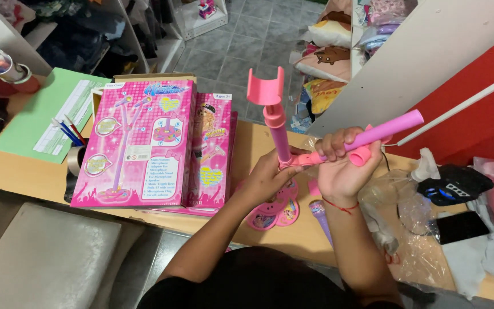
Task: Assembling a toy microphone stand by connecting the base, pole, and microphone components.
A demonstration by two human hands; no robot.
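Two hands on a pink toy microphone stand [275, 123] above the wooden table [24, 171].
Left hand [267, 177] is wrapped around the upright pole's lower end; right hand [344, 166] is closed around the angled side arm [381, 133], beside the pink box [135, 143].

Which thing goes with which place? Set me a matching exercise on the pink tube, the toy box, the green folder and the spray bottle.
1 pink tube
2 toy box
3 green folder
4 spray bottle

a far left on the table
b gripped in the right hand
c among clear plastic wrap, right of the hands
d standing upright, left of the left hand

Pairs: 1-b, 2-d, 3-a, 4-c
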